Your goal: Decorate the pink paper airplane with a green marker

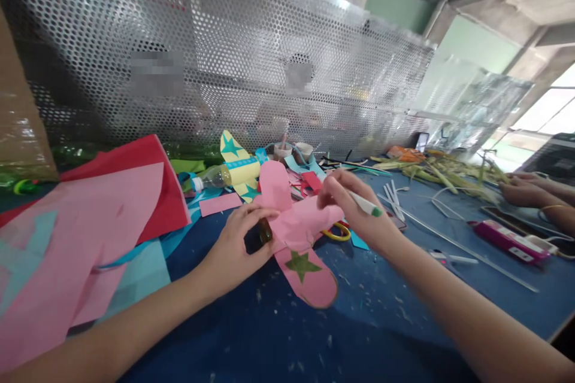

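Observation:
At mid-table a bottle wrapped in pink paper (296,224) lies with two rounded paper wings sticking out. Its dark bottle neck (265,231) shows inside the curve of my left hand (238,238), whose fingers and thumb grip that end. On the near wing is a green star (302,265) with a dark outline; the far wing looks plain. My right hand (353,206) is closed around a white marker (366,204) with a green end, its fingertips close to the other end of the pink body. The marker's tip is hidden behind the fingers.
Behind stands a bottle with yellow paper wings (241,171). Pink paper sheets (130,209) and red paper (166,191) cover the left. Yellow-handled scissors (338,232) lie under the pink model. Rightward are a purple box (510,241) and another person's hands (525,188). A perforated panel (251,90) closes the back.

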Available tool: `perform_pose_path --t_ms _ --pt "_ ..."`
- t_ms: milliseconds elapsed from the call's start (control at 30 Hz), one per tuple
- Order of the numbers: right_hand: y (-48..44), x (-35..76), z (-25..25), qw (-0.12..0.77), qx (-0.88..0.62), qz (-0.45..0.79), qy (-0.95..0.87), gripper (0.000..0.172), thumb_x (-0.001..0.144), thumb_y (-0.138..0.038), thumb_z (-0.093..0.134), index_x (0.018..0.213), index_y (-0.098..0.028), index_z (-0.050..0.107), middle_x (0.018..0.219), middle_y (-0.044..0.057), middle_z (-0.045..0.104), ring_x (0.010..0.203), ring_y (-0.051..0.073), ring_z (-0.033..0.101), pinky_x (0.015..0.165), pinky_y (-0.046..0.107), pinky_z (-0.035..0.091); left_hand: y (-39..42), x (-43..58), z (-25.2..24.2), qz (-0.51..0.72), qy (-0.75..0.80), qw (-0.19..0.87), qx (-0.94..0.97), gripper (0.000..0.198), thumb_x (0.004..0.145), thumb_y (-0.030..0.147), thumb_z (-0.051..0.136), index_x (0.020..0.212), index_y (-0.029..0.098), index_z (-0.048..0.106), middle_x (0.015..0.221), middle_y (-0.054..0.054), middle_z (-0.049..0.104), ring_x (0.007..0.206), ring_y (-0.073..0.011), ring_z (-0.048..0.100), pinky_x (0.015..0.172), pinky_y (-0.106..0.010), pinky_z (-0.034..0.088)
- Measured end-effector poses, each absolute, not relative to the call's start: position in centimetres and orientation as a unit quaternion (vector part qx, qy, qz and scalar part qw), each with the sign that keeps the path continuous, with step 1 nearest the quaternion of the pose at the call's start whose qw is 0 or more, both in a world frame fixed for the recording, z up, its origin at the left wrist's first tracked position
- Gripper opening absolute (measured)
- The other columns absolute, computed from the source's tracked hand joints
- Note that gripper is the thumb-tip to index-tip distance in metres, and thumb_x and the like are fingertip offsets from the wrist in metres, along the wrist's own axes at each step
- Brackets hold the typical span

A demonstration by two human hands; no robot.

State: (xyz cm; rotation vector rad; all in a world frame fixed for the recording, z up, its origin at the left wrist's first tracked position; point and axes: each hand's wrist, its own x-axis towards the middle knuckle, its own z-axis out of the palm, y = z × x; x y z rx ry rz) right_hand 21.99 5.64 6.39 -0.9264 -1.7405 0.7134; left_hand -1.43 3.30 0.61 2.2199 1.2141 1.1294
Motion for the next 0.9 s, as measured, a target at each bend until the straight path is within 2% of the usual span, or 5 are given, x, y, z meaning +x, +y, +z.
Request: perform_pose_path --t_ms 67,167,333,467,900 --pt "4.4 21.2 5.6 0.477 -0.327 0.429 -0.694 0.035 0.098 -0.051 0.039 0.085 -0.022 0.054 0.068 -0.001 0.060 0.061 0.017 0.061 0.068 0.036 0.052 3.3 -1.6 0.5 0.402 0.424 0.187 0.789 0.033 0.085 0.026 0.056 0.117 0.028 0.062 0.124 -0.008 0.061 0.124 -0.0295 0.052 0.108 -0.053 0.041" --pt "3.2 20.4 4.7 0.488 -0.304 0.481 -0.662 0.019 0.094 -0.041 0.045 0.094 -0.023 0.052 0.065 -0.004 0.058 0.058 0.016 0.059 0.065 0.035 0.053 3.2 -1.8 0.3 0.415 0.416 0.193 0.786 0.030 0.092 0.028 0.048 0.117 0.031 0.064 0.128 -0.006 0.060 0.128 -0.0275 0.050 0.109 -0.049 0.042" --pt "2.7 20.0 4.2 0.475 -0.345 0.427 -0.687 0.015 0.085 -0.030 0.051 0.074 -0.023 0.044 0.058 -0.005 0.052 0.052 0.013 0.051 0.053 0.027 0.044 3.2 -1.6 0.4 0.403 0.428 0.165 0.792 0.026 0.095 0.034 0.050 0.114 0.030 0.067 0.121 -0.006 0.063 0.124 -0.0280 0.052 0.109 -0.049 0.042" --pt "2.6 19.7 3.5 0.477 -0.368 0.385 -0.699 0.016 0.083 -0.026 0.057 0.074 -0.023 0.043 0.059 -0.008 0.046 0.049 0.010 0.044 0.047 0.023 0.037 3.2 -1.4 0.5 0.398 0.422 0.140 0.802 0.026 0.087 0.030 0.060 0.112 0.029 0.067 0.119 -0.007 0.061 0.122 -0.0291 0.053 0.107 -0.050 0.043" --pt "2.3 19.0 2.1 0.478 -0.365 0.342 -0.722 0.020 0.083 -0.019 0.060 0.073 -0.023 0.042 0.062 -0.009 0.040 0.051 0.008 0.033 0.046 0.020 0.031 3.1 -1.2 0.5 0.399 0.425 0.135 0.801 0.030 0.085 0.027 0.060 0.114 0.028 0.063 0.120 -0.006 0.060 0.123 -0.0280 0.053 0.107 -0.049 0.043"
